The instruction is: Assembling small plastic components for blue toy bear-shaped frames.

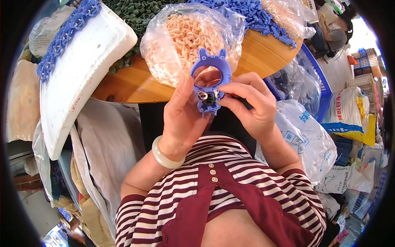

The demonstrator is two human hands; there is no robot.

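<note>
A blue plastic part (226, 68) is held up over the near edge of the table. It has a large round opening, two ear-like tabs on top and a narrower lower block. My left hand (177, 111) grips it from the left, with the thumb along the ring's side and the other fingers behind. Within the lower block sit a dark green piece (210, 99) and small whitish pieces (202, 95). The thumb and index finger of my right hand (256, 105) pinch the block's right edge, beside one whitish piece. Whatever lies between those fingertips is partly hidden.
On the wooden table (263, 53) stands a clear bag of peach-coloured small parts (191, 35). Dark green parts (138, 14) and blue parts (269, 24) are heaped behind. A white foam board (88, 53) carries blue assemblies (68, 33) at left. A blue crate (323, 78) and sacks (306, 136) stand right.
</note>
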